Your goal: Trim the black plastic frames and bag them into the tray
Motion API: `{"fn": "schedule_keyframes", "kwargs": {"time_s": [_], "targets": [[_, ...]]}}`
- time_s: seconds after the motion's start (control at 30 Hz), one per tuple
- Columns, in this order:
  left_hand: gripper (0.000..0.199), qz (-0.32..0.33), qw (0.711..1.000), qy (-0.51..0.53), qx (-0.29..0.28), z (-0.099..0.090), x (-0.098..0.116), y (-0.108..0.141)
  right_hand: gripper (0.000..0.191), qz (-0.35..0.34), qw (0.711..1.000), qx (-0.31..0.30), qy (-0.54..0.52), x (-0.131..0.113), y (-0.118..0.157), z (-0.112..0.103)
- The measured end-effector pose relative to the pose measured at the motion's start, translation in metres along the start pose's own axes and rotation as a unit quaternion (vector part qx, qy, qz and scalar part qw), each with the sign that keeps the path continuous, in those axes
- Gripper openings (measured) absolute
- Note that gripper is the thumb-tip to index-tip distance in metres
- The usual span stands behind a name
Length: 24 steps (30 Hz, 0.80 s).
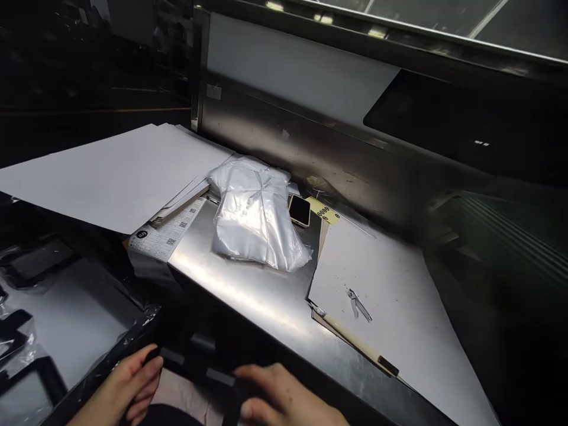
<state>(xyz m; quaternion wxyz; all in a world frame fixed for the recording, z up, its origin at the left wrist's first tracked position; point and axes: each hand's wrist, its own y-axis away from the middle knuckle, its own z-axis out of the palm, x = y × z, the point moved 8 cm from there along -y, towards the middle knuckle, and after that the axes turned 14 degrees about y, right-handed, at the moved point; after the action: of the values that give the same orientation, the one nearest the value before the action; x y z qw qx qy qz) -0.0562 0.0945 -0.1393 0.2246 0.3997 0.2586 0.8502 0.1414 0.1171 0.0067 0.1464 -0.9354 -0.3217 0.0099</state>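
Low in the head view, a dark, flat, frame-like piece (pixel 190 365) with several small grey rectangles spans the space between my hands. Its outline merges with the dark background, so its exact kind is unclear. My left hand (pixel 133 387) pinches its left end between thumb and curled fingers. At the other end, my right hand (pixel 284 396) grips the edge, thumb below and fingers above. Beyond them on the metal table (pixel 248 302) lies a tied bundle of clear plastic bags (pixel 255 216).
White sheets (pixel 119 171) are stacked at the left, over a printed label sheet (pixel 171 234). A phone (pixel 300 211) lies behind the bags. Nail clippers (pixel 358 305) and a cream-handled tool (pixel 355 340) rest at the white board (pixel 399 290). Black frames in plastic (pixel 39 378) are lower left.
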Motion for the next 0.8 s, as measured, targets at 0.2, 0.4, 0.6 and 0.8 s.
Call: {"fn": "schedule_keyframes", "kwargs": {"time_s": [0.2, 0.4, 0.6, 0.8], "targets": [[0.036, -0.046, 0.991, 0.121, 0.014, -0.001, 0.027, -0.003, 0.022, 0.144, 0.989, 0.037, 0.011, 0.112, -0.092, 0.023], [0.037, -0.093, 0.976, 0.192, 0.035, -0.016, 0.013, -0.003, 0.023, 0.140, 0.989, -0.021, -0.043, 0.137, -0.139, 0.062], [0.037, -0.116, 0.973, 0.196, 0.020, -0.021, 0.009, -0.003, 0.022, 0.273, 0.951, 0.036, -0.140, 0.160, -0.122, 0.046], [0.043, -0.042, 0.985, 0.166, 0.017, -0.006, 0.008, -0.005, 0.026, 0.427, 0.853, 0.089, -0.286, 0.134, -0.030, 0.029]]}}
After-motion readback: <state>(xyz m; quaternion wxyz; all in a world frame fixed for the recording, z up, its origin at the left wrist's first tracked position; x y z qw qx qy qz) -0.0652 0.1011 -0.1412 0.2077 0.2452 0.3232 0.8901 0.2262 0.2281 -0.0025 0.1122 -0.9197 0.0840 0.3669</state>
